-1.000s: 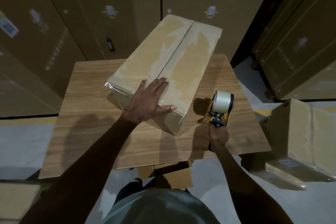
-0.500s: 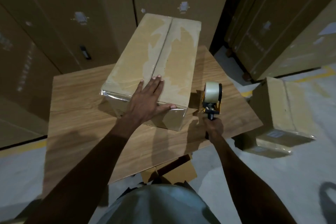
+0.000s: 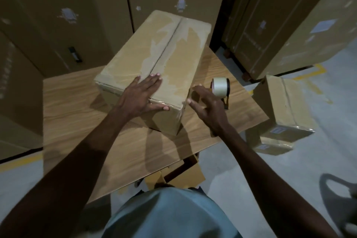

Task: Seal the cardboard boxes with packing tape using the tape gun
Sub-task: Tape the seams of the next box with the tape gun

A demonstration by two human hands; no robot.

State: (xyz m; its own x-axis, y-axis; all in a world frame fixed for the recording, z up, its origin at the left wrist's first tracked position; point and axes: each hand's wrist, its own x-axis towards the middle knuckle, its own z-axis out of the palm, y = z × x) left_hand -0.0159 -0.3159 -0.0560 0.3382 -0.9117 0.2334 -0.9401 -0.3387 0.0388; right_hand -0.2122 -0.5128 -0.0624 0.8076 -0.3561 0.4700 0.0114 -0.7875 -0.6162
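Head view: tape gun [image 3: 222, 91] beside right hand [image 3: 207, 106].

On the table [image 3: 77, 114] — box [image 3: 154, 54], tape gun [image 3: 221, 89] just right of it; another box [image 3: 286, 108] on floor, farther right.

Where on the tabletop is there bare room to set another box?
The bare patches of the table lie left of the box and in front of it, toward the near edge. The right side is crowded: the tape gun stands beside the right hand.
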